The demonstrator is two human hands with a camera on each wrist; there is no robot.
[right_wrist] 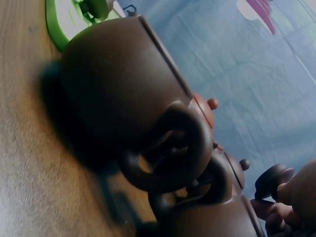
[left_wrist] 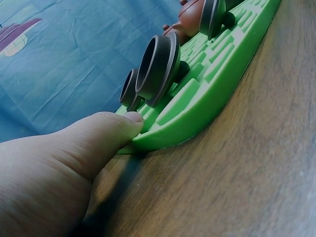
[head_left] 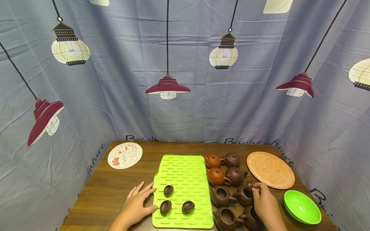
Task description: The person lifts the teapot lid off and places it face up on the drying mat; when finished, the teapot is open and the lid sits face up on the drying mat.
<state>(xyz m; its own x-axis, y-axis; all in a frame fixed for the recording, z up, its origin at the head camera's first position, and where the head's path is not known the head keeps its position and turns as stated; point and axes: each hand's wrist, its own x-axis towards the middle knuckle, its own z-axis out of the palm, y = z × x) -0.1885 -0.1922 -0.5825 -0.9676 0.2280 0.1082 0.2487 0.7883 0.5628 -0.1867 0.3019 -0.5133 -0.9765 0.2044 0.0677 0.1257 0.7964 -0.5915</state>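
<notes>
My right hand (head_left: 264, 202) pinches a dark brown teapot lid (right_wrist: 271, 181) by its knob, tilted above the brown teapot (head_left: 243, 196) in the third row. Below that pot is another lidless brown teapot (head_left: 251, 218), partly hidden by the hand. Flat on the left edge of the green mat (head_left: 185, 173) lies my left hand (head_left: 136, 205), fingers spread, its thumb on the mat. Three brown lids rest upside down on this mat: an upper lid (head_left: 168, 190), a lower-left lid (head_left: 165, 208) and a right lid (head_left: 188, 207).
Right of the mat, two orange teapots (head_left: 216, 176) and two brown teapots (head_left: 235, 176) wear lids. Two lidless brown pots (head_left: 221, 196) stand nearer. Farther right are an orange round mat (head_left: 270, 170) and a green bowl (head_left: 302, 207). A rabbit-print round mat (head_left: 125, 155) lies back left.
</notes>
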